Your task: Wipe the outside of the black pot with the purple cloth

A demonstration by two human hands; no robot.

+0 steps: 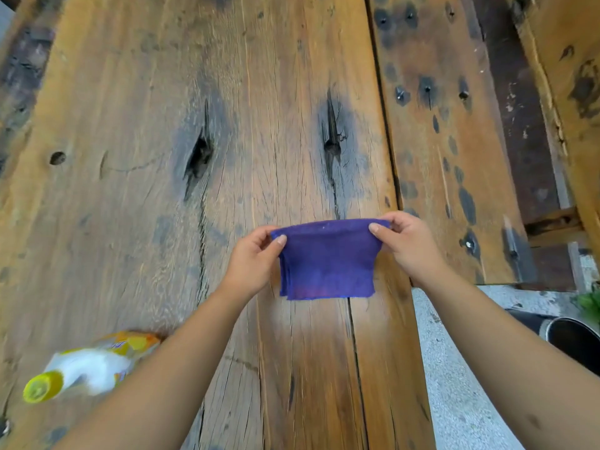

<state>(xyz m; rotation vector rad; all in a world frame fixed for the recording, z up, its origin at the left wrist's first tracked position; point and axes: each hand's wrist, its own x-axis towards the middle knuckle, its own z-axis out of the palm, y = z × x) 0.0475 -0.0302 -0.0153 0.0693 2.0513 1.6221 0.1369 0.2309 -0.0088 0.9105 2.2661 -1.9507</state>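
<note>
A folded purple cloth [326, 261] hangs stretched between both hands above the wooden table [162, 125]. My left hand [255, 259] pinches its upper left corner and my right hand [407, 243] pinches its upper right corner. The cloth's lower edge hangs loose in several layers. At the far right edge, low down beside the table, part of a black pot [574, 341] with a shiny rim shows behind my right forearm. Most of the pot is hidden.
A white squeeze bottle [87, 367] with a yellow cap and orange label lies on its side at the table's near left. The table's right edge drops to a grey concrete floor [454, 384]. A second plank surface [448, 125] and some green leaves [589, 302] lie at the right.
</note>
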